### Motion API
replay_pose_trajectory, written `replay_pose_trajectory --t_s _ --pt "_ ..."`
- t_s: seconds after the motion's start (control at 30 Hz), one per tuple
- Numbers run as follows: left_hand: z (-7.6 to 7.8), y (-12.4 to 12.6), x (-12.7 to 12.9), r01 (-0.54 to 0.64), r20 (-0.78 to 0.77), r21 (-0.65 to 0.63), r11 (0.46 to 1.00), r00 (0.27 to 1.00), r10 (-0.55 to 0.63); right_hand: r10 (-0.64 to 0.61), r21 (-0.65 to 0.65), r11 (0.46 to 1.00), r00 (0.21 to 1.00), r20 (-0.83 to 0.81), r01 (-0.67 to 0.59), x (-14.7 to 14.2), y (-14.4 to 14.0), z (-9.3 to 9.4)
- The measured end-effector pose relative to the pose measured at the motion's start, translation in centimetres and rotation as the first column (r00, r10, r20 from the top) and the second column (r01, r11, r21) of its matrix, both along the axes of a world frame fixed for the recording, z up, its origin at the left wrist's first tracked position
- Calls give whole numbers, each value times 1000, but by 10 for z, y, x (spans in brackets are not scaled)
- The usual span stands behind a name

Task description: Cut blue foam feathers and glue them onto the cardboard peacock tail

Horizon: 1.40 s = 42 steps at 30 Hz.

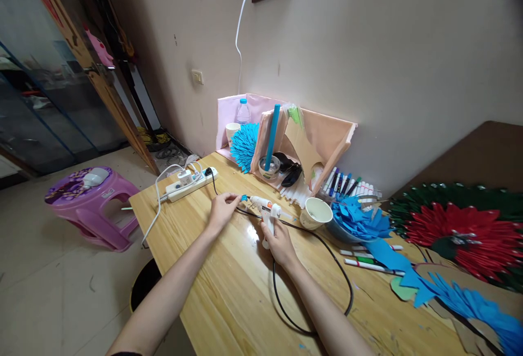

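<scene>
My right hand [280, 240] is wrapped round the handle of a white hot glue gun [265, 207], whose nozzle points left. Pinched between the fingertips of my left hand [223, 210] is a small blue paper piece [244, 198]. The nozzle tip is right beside this piece; whether they touch, I cannot tell. A black cord [343, 274] loops over the wooden table [229, 290] beneath both hands. To the right of the glue gun stands a paper cup [316, 213], and behind it a bowl holds several blue paper pieces [359, 218].
A white power strip [192, 184] lies at the table's left edge. Behind are a pink cardboard box [327, 132], a blue paper pompom [245, 146] and a tape roll [269, 167]. Markers [373, 266] and a red paper flower [461, 236] lie right. A pink stool [98, 209] stands left.
</scene>
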<state>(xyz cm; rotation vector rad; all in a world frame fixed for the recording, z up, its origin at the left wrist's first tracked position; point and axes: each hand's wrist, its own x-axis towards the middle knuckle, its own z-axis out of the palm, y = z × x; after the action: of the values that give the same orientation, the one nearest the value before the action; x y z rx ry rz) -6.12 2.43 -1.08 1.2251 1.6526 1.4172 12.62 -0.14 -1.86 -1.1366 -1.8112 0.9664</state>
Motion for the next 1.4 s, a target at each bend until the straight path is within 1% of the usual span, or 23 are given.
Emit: replay_pose_trajectory --t_s 0.13,0.37,0.63,1.03,1.23,1.4 --pt "0 0 0 -16 35 -7 1000 999 16 -20 4 1000 1000 -12 20 1 -1 1" --pt "1 0 1 -35 112 -6 999 993 35 37 18 999 999 -25 -36 1 -2 0" --pt "3 0 3 -22 182 -7 1000 983 23 54 43 998 998 -19 -53 1 -2 1" --pt "5 -1 3 -5 199 -7 1000 980 7 56 44 997 998 3 -56 0 -1 -1" --pt "6 -1 3 0 204 -1 1000 979 0 32 37 999 999 17 -33 0 -2 2" --pt "5 0 2 13 230 -12 1000 973 -10 7 32 999 1000 15 -7 0 -1 0"
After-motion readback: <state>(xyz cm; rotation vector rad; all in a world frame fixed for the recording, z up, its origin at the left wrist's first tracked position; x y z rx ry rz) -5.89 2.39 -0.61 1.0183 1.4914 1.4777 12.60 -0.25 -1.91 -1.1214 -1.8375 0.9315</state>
